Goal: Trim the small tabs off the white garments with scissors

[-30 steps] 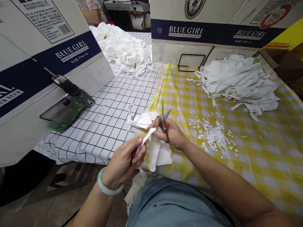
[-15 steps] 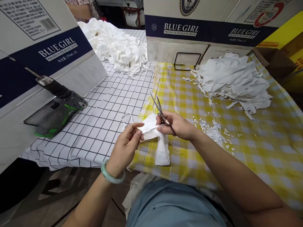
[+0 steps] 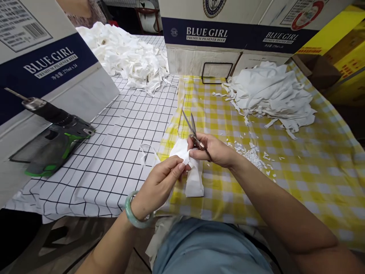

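The left hand (image 3: 159, 180) and the right hand (image 3: 213, 148) meet at the fabric piece (image 3: 195, 182), the right one also carrying scissors (image 3: 195, 140) whose blades point beyond the grip. Part of the fabric hangs to the near side, over the right tablecloth (image 3: 285, 205). Left of the grip, a strap (image 3: 143, 160) lies on the left tablecloth (image 3: 119, 137); farther left sits a drill (image 3: 61, 137), before the left carton (image 3: 98, 85). Right of the grip lie scraps (image 3: 253, 156), with the right pile (image 3: 270, 89) behind them. Beyond the grip, slightly right, a wire frame (image 3: 203, 74) stands before the far carton (image 3: 199, 57); beyond and to the left rests the left pile (image 3: 122, 57).
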Tool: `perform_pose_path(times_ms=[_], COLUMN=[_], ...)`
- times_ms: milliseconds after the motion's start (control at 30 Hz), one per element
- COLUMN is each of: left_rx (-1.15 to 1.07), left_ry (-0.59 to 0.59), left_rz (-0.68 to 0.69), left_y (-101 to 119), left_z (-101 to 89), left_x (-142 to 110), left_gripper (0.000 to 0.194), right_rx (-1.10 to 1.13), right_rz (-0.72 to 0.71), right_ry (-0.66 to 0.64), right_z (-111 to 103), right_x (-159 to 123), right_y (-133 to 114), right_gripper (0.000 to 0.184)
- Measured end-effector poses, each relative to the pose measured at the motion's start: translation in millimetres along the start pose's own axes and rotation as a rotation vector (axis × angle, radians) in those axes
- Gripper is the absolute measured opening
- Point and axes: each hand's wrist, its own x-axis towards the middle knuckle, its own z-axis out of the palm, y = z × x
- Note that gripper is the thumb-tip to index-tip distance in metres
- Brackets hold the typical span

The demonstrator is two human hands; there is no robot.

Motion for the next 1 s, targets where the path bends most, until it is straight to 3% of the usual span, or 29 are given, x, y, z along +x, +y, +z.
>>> perform_pose_path(times_ms=[100,167,333,433,533,633,700,833,1000], left_rx=[-0.139,-0.147,-0.007,-0.204,-0.333,-0.261,-0.187,-0.075,-0.009], left_ry=[-0.044,-0.062,0.186,0.243,0.262,0.24,0.209,0.158,0.151], left_rz=[-0.118,-0.126,0.267,0.291,0.208,0.189,0.186,0.167,0.199], left_y=[2,5,7,0,-9,-16,-21,-28,-32], left_z=[5.1,9.6,31.9,49.4,62.8,71.8,76.9,86.4,92.5], left_x=[5,9,20,29,35,38,38,38,38], left_gripper=[0.034,0.033,0.026,0.028,0.029,0.03,0.03,0.03,0.031], right_rx=[0.025,0.066,0.311,0.329,0.034,-0.434,-0.649,-0.84,-0.856], right_rz=[-0.02,-0.006,0.054,0.047,0.023,0.003,-0.009,0.007,0.04], right_ry=[0.055,0.065,0.124,0.131,0.216,0.395,0.423,0.425,0.425], right_z=[-4,-3,13,16,7,-6,-10,-10,-13], right_x=[-4,-6,-14,-25,-48,-78,-94,-111,-113], right_y=[5,11,34,42,42,39,39,42,43], right_gripper=[0.023,0.027,0.049,0.051,0.04,0.03,0.032,0.041,0.04])
